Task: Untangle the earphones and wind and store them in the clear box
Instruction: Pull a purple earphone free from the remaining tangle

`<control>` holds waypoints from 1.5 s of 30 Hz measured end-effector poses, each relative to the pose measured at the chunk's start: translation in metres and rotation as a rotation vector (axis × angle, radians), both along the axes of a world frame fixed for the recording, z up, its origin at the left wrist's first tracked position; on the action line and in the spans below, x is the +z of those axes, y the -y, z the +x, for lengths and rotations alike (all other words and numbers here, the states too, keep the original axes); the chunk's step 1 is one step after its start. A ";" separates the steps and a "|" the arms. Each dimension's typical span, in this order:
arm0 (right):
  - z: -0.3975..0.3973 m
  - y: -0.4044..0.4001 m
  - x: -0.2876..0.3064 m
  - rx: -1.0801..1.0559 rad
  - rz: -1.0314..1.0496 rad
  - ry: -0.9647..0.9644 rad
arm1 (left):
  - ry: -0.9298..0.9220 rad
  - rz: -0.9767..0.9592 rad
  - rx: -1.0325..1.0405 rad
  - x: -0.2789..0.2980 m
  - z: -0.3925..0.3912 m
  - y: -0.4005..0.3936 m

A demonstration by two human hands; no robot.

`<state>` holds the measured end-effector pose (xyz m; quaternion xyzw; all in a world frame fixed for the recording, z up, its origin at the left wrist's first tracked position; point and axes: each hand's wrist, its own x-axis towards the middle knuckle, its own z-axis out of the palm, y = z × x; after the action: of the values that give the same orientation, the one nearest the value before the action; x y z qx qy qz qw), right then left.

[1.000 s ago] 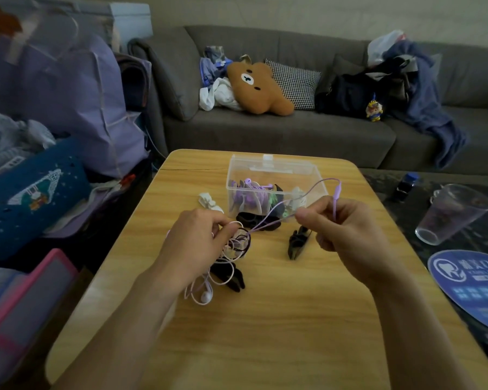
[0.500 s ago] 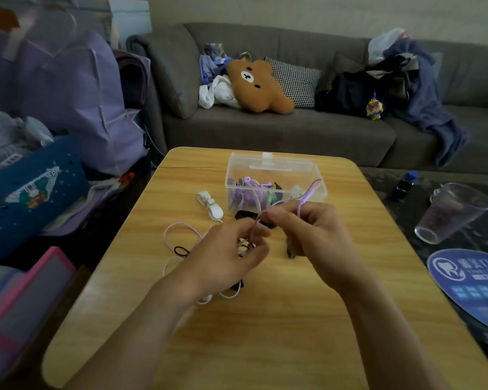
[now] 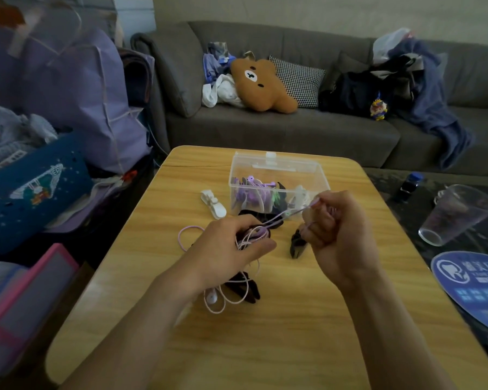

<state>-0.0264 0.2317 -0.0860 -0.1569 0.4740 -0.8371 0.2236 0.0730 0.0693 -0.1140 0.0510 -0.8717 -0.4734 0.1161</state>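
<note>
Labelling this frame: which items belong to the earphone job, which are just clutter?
Job: left hand and right hand gripping the pink earphone cable; clear box; white clip; black clips.

Clutter: plastic cup, bear cushion, blue fan.

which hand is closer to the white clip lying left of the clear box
Left. The left hand grips the tangled earphones just below the white clip; the right hand is farther off, across the table.

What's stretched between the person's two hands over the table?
In the head view, a thin purple earphone cord runs taut from the left hand to the right hand, passing before the clear box.
</note>
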 end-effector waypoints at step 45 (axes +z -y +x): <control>0.012 0.010 -0.018 -0.003 0.830 -0.685 | 0.024 -0.074 0.056 0.005 0.003 0.019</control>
<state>-0.0142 0.2213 -0.1036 -0.3186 0.8111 -0.4806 0.0985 0.0762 0.0504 -0.1093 0.0767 -0.8881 -0.4368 0.1208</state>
